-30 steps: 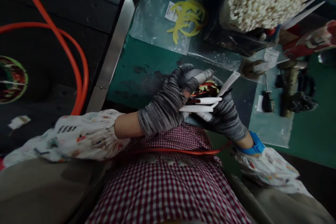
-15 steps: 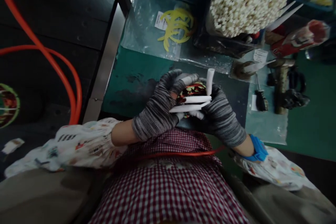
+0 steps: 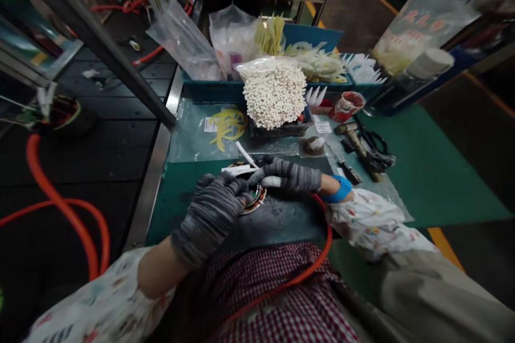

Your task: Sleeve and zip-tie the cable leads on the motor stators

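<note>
A round motor stator (image 3: pixel 255 204) with reddish windings rests at the near part of the bench, largely covered by my hands. White tubular sleeves (image 3: pixel 246 154) stick out from it, one slanting up and others lying across its far side. My left hand (image 3: pixel 217 211), in a grey striped knit glove, is closed around the stator's left side. From the right, my right hand (image 3: pixel 287 174), gloved alike, has its fingers closed over the far right part by the sleeve ends. Exactly what its fingertips pinch is hidden.
Behind the stator lie yellow sleeve loops (image 3: pixel 228 126) on plastic and a bundle of white tubes (image 3: pixel 274 94). A hammer (image 3: pixel 364 153), a red can (image 3: pixel 346 107) and a bottle (image 3: pixel 418 77) stand or lie rightward. An orange hose (image 3: pixel 328 236) crosses my lap. Someone stands beyond.
My view has tilted up, showing more of the bench's far side. The stator has gone from between both palms near my body to the bench top, and my right hand has shifted over its far side.
</note>
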